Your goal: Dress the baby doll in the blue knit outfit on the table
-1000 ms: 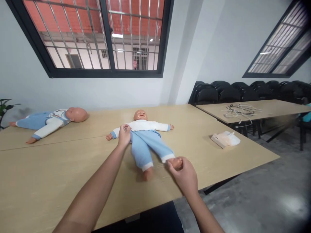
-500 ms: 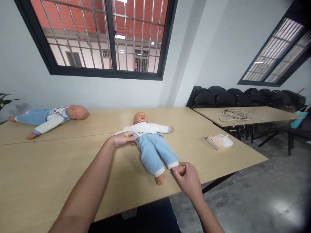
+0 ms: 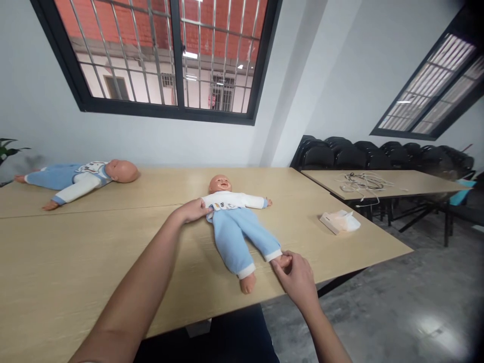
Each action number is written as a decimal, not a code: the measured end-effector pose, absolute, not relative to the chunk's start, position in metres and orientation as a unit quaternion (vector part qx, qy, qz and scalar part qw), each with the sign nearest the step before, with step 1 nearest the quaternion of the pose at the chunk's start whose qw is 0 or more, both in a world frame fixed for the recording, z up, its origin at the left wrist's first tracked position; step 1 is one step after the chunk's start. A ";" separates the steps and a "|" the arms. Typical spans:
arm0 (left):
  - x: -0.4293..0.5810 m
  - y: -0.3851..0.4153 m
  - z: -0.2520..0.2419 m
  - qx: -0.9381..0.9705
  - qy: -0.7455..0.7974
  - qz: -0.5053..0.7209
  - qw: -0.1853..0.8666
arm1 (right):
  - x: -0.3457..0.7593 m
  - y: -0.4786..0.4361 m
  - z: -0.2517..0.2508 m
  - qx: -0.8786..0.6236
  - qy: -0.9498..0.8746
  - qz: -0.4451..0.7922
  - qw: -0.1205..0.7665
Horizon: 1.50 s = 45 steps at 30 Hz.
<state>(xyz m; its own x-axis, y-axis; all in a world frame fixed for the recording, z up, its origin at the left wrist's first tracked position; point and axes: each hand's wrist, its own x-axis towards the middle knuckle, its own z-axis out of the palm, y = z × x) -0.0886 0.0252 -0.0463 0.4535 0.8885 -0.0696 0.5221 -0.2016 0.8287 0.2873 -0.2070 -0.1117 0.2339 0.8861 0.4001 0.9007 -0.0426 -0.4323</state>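
Observation:
A baby doll lies on its back on the wooden table, its head toward the wall. It wears a white top with a printed front and light blue trousers with white cuffs. My left hand is closed on the clothing at the doll's side, by the waist, and covers the doll's arm there. With its thumb and fingers, my right hand grips the doll's foot just past the cuff. The other bare foot rests on the table near the front edge.
A second doll in similar clothes lies at the far left. An open tissue pack sits to the right. Tangled cables lie on another table, with stacked black chairs behind it. A barred window is above.
My left hand has shifted slightly away from the doll's middle, and more of the printed front shows. The trouser waist is straighter. My right hand stays on the foot, which has moved slightly right.

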 end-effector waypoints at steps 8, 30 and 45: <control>-0.073 0.008 -0.032 0.785 0.358 0.145 0.484 | 0.258 -0.225 -0.119 -0.675 -0.596 -0.164 0.404; -0.073 0.008 -0.068 0.745 0.255 0.025 0.616 | 0.207 -0.227 -0.075 -0.679 -0.515 0.186 0.488; -0.073 0.030 -0.086 0.815 0.448 0.132 0.343 | 0.251 -0.245 -0.021 -0.684 -0.460 0.148 0.547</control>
<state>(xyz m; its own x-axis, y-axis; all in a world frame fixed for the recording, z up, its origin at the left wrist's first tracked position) -0.0734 0.0300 -0.0858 0.5641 0.8207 -0.0907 0.6392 -0.3646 0.6771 0.2514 -0.2452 -0.0210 0.5331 0.7910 0.3003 0.4664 0.0214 -0.8843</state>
